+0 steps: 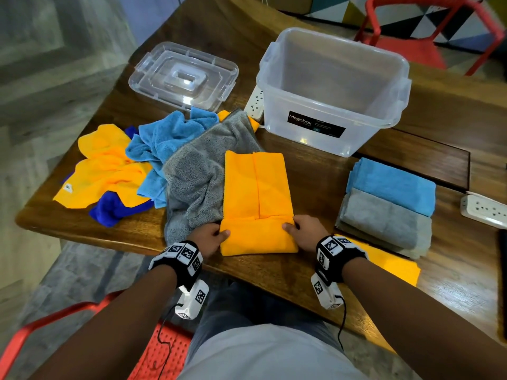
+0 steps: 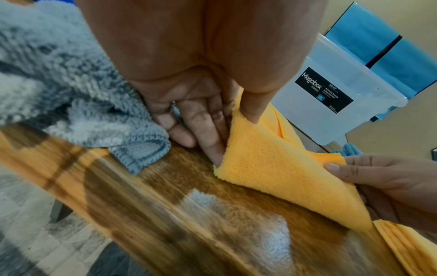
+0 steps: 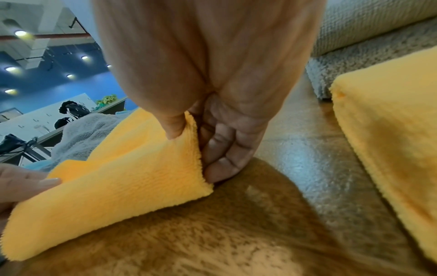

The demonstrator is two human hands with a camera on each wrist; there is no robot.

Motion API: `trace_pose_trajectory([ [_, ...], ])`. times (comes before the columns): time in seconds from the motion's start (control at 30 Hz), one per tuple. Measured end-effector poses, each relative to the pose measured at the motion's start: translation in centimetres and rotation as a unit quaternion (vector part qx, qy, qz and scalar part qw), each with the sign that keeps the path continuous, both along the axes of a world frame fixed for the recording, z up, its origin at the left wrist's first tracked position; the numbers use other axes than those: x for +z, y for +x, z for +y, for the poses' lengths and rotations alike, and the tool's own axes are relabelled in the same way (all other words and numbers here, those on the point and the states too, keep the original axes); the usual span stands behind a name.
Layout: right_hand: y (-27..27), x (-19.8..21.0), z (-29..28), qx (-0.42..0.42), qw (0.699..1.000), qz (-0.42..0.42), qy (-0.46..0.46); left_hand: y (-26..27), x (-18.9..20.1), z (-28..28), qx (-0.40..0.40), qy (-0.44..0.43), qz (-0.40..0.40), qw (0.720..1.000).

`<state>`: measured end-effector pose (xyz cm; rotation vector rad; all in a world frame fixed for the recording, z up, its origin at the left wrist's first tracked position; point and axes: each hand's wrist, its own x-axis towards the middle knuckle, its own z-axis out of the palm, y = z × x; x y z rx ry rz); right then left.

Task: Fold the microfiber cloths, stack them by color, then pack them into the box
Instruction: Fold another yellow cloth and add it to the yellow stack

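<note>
Both hands pinch the near end of the long folded orange microfiber cloth (image 1: 256, 198) at centre frame: left hand (image 1: 212, 237) on its left corner, right hand (image 1: 304, 233) on its right. Uneven lifting could skew the fold, or the cloth could drag the loose grey terry cloth (image 1: 197, 174) under its left edge.

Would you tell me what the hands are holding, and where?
Both hands, left and right, pinch the orange cloth at its near folded end's two corners.
</note>
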<state>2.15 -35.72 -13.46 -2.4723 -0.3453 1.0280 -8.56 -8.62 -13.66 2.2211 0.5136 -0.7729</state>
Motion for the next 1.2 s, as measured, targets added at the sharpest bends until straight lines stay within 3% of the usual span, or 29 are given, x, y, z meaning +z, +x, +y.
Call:
trace_pose_trajectory([
  [0.23, -0.1, -0.1, -0.1, -0.038, 0.998, -0.015, -0.038, 0.7, 0.3, -0.3, 0.012, 0.035, 0.011, 0.999],
  [0.33, -0.5, 0.8, -0.3, -0.054, 0.995, -0.081, -0.009, 0.9, 1.3, -0.5, 0.016, 0.092, -0.029, 0.995],
  [0.43, -0.9, 1.3, -0.5, 0.035, 0.973, -0.228, 0.012, 1.0, 2.9, -1.3, -0.018, 0.145, -0.119, 0.982],
  [0.5, -1.2, 1.4, -0.2, 0.13, 0.957, -0.257, 0.026, 1.0, 3.5, -2.3, -0.114, 0.19, -0.174, 0.959],
  [0.63, -2.2, 1.1, 1.1, 0.254, 0.94, -0.227, 0.012, 1.5, 3.1, -4.7, -0.276, 0.223, -0.184, 0.916],
  [0.8, -3.1, -0.2, 1.5, 0.25, 0.948, -0.198, -0.025, 1.3, 1.1, -5.1, -0.28, 0.218, -0.125, 0.927],
  [0.97, -3.1, -1.0, 0.2, 0.249, 0.952, -0.175, -0.022, -0.9, -0.3, -3.6, -0.302, 0.198, -0.118, 0.925],
  [1.2, -2.3, -0.7, -0.4, 0.312, 0.933, -0.165, -0.064, -2.0, 0.0, -2.9, -0.382, 0.26, -0.058, 0.885],
])
